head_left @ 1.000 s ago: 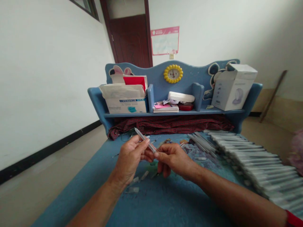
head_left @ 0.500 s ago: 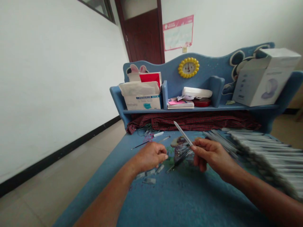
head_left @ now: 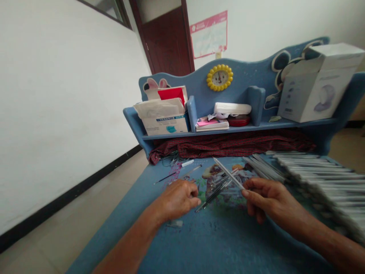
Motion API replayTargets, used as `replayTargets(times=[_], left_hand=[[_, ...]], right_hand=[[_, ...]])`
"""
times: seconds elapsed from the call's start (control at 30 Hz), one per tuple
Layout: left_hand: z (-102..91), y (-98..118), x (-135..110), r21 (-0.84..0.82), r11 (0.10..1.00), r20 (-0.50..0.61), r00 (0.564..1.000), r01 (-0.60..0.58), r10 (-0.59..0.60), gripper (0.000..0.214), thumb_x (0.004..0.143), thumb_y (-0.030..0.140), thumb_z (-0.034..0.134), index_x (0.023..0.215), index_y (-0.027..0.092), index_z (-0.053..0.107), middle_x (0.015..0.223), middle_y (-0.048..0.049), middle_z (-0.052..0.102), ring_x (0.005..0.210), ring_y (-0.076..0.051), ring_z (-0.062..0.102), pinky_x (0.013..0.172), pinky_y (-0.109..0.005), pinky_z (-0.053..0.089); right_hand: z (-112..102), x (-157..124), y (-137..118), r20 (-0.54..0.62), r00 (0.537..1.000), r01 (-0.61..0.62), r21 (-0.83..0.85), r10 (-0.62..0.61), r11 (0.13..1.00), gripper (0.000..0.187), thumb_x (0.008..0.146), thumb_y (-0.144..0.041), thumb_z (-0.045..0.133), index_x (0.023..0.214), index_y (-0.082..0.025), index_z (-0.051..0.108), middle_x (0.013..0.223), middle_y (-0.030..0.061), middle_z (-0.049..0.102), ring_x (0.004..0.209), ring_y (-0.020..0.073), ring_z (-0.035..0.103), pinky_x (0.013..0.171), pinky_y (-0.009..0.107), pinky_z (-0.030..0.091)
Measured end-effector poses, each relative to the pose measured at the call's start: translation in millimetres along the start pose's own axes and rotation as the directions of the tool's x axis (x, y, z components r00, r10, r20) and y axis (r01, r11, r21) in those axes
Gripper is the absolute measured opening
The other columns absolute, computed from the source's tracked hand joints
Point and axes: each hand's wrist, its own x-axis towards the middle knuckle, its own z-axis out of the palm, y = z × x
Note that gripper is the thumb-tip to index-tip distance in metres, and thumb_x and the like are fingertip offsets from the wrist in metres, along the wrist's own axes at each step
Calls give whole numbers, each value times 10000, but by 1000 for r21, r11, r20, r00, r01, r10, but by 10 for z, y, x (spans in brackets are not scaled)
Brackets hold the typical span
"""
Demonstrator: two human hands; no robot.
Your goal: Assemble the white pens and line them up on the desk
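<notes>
My right hand (head_left: pixel 266 199) pinches a grey pen (head_left: pixel 228 173) by its lower end; the pen slants up and to the left above the blue desk (head_left: pixel 199 243). My left hand (head_left: pixel 178 198) rests knuckles-up on the desk with its fingers curled, right beside a loose bunch of thin dark refills (head_left: pixel 215 190). What its fingers hold, if anything, is hidden. A small clear cap (head_left: pixel 176 223) lies just below the left hand.
A long row of finished grey pens (head_left: pixel 319 179) fills the desk's right side. A red checked cloth (head_left: pixel 228 146) lies under the blue shelf (head_left: pixel 234 131), which bears a mask box (head_left: pixel 164 121), notebooks, a white carton (head_left: pixel 316 85) and a yellow clock (head_left: pixel 219 77). The floor drops away on the left.
My hands, joined on the pen a second ago, have parted. The right keeps the pen and has moved right; the left has gone down onto the desk by the refills.
</notes>
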Motion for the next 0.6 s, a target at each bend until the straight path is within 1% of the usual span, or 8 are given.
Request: replayTargets(times=[0.2,0.33,0.4,0.43,0.5,0.57,0.6], left_hand=[[-77,3,-65,145,989,31,999,5,-9,46,628,196,582,589,200,608,558,5,563,538,-141,488,512,-235,283],[-32,-37,-67,235,972,63,998,-9,-6,79,594,154,559,526,191,553,548,2,536,549,-141,461,516,-248,263],[-6,-52,-60,233,972,78,997,-27,9,101,587,117,529,517,190,536,542,5,527,540,-137,451,509,-247,262],[1,-58,-55,204,979,78,997,-27,11,111,586,102,514,523,191,536,537,9,524,529,-133,447,502,-243,265],[0,-66,-39,82,997,56,998,5,-9,122,597,96,494,552,194,552,510,22,508,494,-122,437,476,-229,271],[-15,-70,-13,-126,989,-11,997,72,-74,105,616,119,503,610,192,578,496,33,502,469,-111,440,451,-214,284],[-25,-70,2,-250,962,-50,991,108,-124,93,623,135,517,650,187,590,498,36,507,466,-108,452,444,-208,296]], right_hand=[[52,-13,15,25,999,-32,-34,33,999,294,760,-472,533,743,-179,530,506,-33,534,394,82,479,384,194,364],[71,-24,29,27,999,-44,-48,45,998,297,764,-475,521,765,-178,542,517,-34,526,408,85,481,390,195,370],[78,-36,37,41,998,-46,-56,48,997,289,778,-469,505,769,-183,539,533,-33,526,420,87,487,400,197,376],[83,-43,41,49,998,-45,-62,48,997,285,783,-467,500,770,-185,539,538,-32,525,427,89,491,405,199,379],[96,-62,47,65,997,-41,-69,45,997,287,781,-474,501,763,-190,540,543,-29,520,440,94,491,413,202,383],[119,-85,51,93,994,-45,-66,51,997,296,773,-491,501,745,-199,537,543,-24,518,446,100,488,417,207,382],[133,-97,52,117,991,-53,-60,60,997,296,771,-496,499,737,-204,532,544,-21,520,450,103,487,418,208,380]])
